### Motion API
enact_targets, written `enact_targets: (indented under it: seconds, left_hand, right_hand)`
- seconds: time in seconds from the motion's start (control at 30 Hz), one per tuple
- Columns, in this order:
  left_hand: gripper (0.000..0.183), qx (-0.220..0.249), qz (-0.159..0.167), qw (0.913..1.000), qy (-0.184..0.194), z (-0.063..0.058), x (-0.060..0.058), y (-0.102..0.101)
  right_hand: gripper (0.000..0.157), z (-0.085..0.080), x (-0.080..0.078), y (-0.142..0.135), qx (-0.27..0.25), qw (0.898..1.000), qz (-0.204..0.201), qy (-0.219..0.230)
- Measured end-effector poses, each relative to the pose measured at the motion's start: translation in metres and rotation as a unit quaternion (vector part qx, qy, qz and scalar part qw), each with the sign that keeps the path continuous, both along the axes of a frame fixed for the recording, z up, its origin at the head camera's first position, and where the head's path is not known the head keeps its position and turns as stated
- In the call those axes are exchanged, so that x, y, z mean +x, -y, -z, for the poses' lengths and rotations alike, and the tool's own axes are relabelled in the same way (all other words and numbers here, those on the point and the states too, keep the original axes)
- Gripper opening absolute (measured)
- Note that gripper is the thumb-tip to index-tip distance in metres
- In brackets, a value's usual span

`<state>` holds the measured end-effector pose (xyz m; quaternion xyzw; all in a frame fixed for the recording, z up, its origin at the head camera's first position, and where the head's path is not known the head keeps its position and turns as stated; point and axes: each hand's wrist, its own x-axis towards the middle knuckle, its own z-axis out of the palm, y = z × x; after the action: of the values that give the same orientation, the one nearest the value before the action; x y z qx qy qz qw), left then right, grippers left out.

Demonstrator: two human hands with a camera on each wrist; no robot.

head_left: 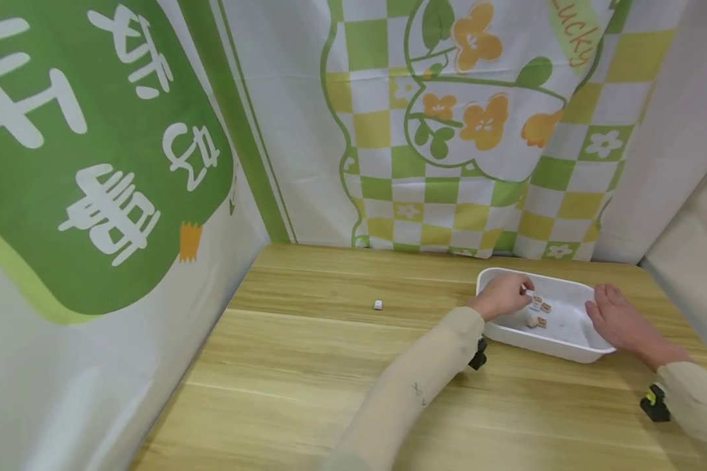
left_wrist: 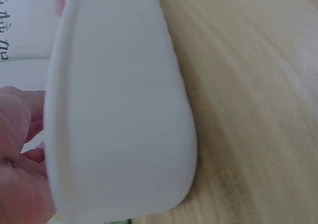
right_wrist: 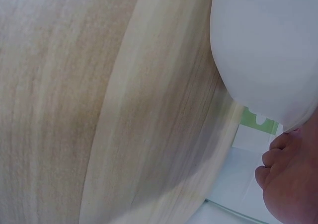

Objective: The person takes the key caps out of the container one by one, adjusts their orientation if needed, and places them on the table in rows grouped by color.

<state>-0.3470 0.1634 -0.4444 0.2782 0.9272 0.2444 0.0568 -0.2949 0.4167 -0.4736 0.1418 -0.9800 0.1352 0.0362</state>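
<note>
A white rectangular tray [head_left: 556,348] sits on the wooden table, with several small white-and-brown blocks [head_left: 542,322] inside. My left hand [head_left: 501,296] reaches over its left side, fingers curled, and pinches a small white block [head_left: 529,293] at the fingertips. In the left wrist view, the tray wall [left_wrist: 119,110] hides those fingertips. My right hand [head_left: 618,320] rests on the tray's right rim with fingers extended. From the right wrist, that hand [right_wrist: 290,174] shows beside the tray's outer wall [right_wrist: 263,50].
One small white block [head_left: 378,305] lies alone on the table [head_left: 294,366], left of the tray. Behind the table hangs a checked, flowered cloth [head_left: 442,190]. A green-and-white cloth [head_left: 112,163] covers the left side.
</note>
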Motion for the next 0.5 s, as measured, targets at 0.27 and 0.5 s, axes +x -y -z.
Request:
enact_targets:
  seconds: [0.27,0.5]
  left_hand:
    - [0.027,0.025,0.015,0.9995,0.008,-0.013,0.002,0.007]
    - [0.026,0.039,0.032,0.9978,-0.043,-0.017,-0.002,0.026]
  right_hand:
    - [0.066,-0.005,0.000,0.001,0.002,1.000,0.013,0.027]
    - [0.068,-0.006,-0.002,0.000,0.016,0.999,0.022,0.047]
